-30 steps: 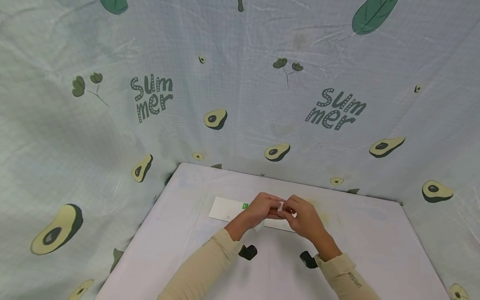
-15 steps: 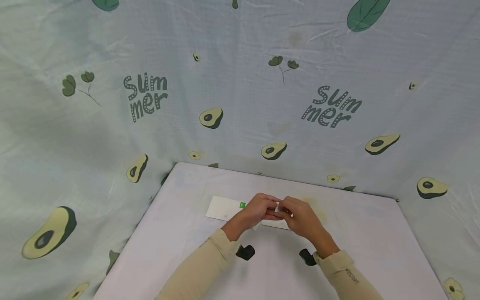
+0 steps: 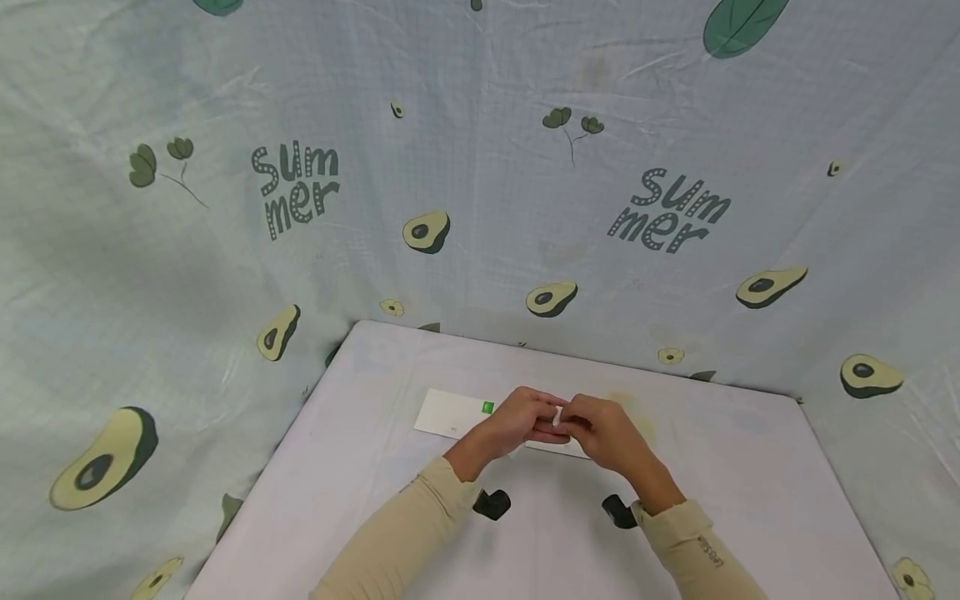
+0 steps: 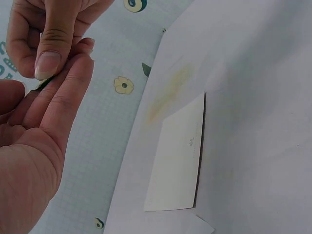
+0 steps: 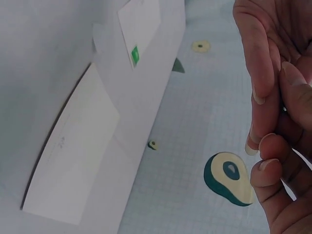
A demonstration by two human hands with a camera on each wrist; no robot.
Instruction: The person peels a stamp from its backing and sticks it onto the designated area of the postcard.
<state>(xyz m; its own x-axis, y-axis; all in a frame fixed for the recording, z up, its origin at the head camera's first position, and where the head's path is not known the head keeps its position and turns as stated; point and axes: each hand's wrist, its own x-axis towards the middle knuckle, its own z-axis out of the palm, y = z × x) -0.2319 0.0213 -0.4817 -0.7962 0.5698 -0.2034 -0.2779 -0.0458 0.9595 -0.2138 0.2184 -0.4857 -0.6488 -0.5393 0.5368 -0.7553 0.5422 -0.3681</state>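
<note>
Both hands meet fingertip to fingertip above the middle of the table. My left hand (image 3: 517, 421) lies palm up with long, nearly straight fingers, its thumb pressing a small, thin piece (image 3: 557, 416) against them. That piece looks white in the head view; a dark green edge (image 4: 44, 84) of it shows in the left wrist view. The thumb and fingers of my right hand (image 3: 611, 433) pinch at the same piece, most of which the fingers hide. Beneath the hands lie two white cards, the left card (image 3: 450, 413) bearing a green square (image 3: 487, 407), the right card (image 4: 178, 161) plain but for faint print.
A white paper scrap (image 4: 200, 225) lies between the cards. Black wrist cameras (image 3: 492, 505) jut from both sleeves over the white table (image 3: 555, 550). Behind the table's far edge hangs a cloth (image 3: 480, 167) printed with avocados.
The head view shifts slightly. Both hands stay together over the cards, while the right fingers shift a little and less of the white piece shows between them.
</note>
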